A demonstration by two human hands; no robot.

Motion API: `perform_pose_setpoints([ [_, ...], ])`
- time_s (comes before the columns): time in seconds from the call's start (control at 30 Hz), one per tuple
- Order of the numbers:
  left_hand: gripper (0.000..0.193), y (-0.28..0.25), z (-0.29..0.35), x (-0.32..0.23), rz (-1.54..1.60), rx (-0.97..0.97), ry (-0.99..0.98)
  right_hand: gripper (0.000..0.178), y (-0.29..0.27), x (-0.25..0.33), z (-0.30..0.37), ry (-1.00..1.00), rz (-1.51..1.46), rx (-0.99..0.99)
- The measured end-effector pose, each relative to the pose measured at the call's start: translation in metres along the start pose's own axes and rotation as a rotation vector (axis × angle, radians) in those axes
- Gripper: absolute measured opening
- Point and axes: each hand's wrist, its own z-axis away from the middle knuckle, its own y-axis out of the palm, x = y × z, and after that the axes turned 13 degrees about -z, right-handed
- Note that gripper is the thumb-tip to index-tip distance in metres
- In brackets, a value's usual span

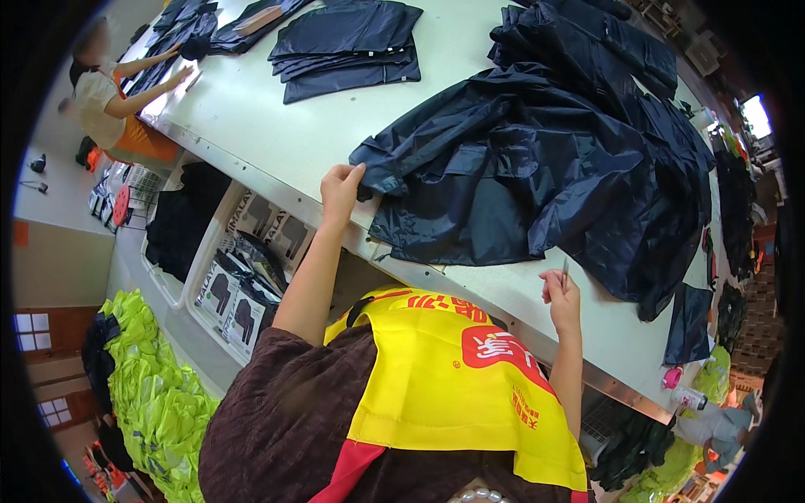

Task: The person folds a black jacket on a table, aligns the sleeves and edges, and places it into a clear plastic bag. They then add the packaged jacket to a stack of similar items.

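My left hand point(341, 189) grips the near left edge of a crumpled dark navy garment point(520, 168) that lies spread on the pale work table point(277, 126). My right hand point(560, 295) hovers over the table's front edge, fingers pinched on a small thin metal tool point(565, 270), likely thread snips. The garment is part of a big heap of the same dark fabric reaching to the far right. A yellow and red apron point(453, 377) covers my front.
Folded navy garments point(348, 46) are stacked at the table's far side. Another person point(109, 92) works at the far left end. White bins with packaged items point(243, 277) sit under the table. Neon yellow vests point(159, 394) are piled on the floor at left.
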Motion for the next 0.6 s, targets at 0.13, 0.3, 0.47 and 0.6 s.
perform_pose_setpoints([
  [0.13, 0.024, 0.001, 0.042, -0.051, 0.323, 0.165, 0.009, 0.022, 0.043, 0.041, -0.014, -0.118, 0.005, 0.173],
  [0.3, 0.017, 0.005, 0.125, -0.097, 0.667, 0.590, -0.268, 0.025, 0.106, 0.074, -0.034, -0.452, 0.012, 0.208],
  [0.47, 0.016, 0.002, 0.134, -0.090, 0.049, 0.911, -0.075, 0.019, 0.093, 0.055, -0.038, -0.383, -0.073, 0.362],
  [0.6, 0.024, 0.013, 0.116, -0.093, -0.110, 0.379, 0.623, 0.019, 0.084, 0.053, -0.028, -0.151, -0.298, 0.412],
])
